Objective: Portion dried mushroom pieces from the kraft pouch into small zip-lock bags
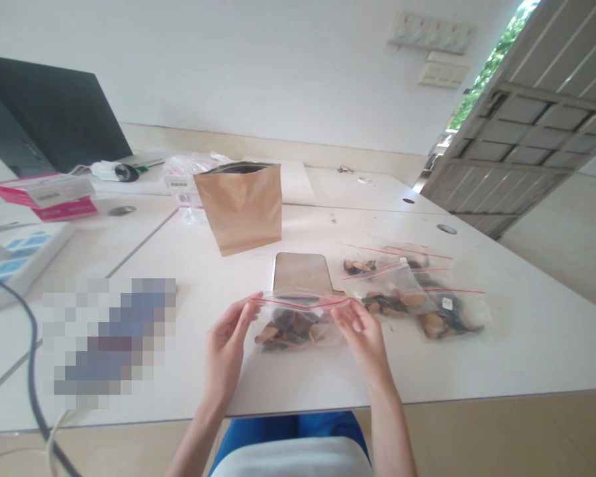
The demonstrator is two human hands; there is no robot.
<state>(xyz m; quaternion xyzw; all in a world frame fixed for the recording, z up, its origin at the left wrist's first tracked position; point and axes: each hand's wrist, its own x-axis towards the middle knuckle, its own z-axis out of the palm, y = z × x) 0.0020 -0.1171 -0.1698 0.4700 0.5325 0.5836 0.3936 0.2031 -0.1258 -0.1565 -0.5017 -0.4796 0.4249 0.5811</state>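
Other bags (397, 301) on the table (302, 387), right of the held bag (291, 332) — pouch (241, 211) behind it, leftward.

The left hand (231, 324) sits between 7 and 8 o'clock, the right hand (365, 331) between 4 and 5, apart and nearly level, each thumb pinched against bent fingers. The left forearm (196, 434) slants in from 7 o'clock, the right forearm (392, 430) from 5; the lap (294, 424) shows at 6.
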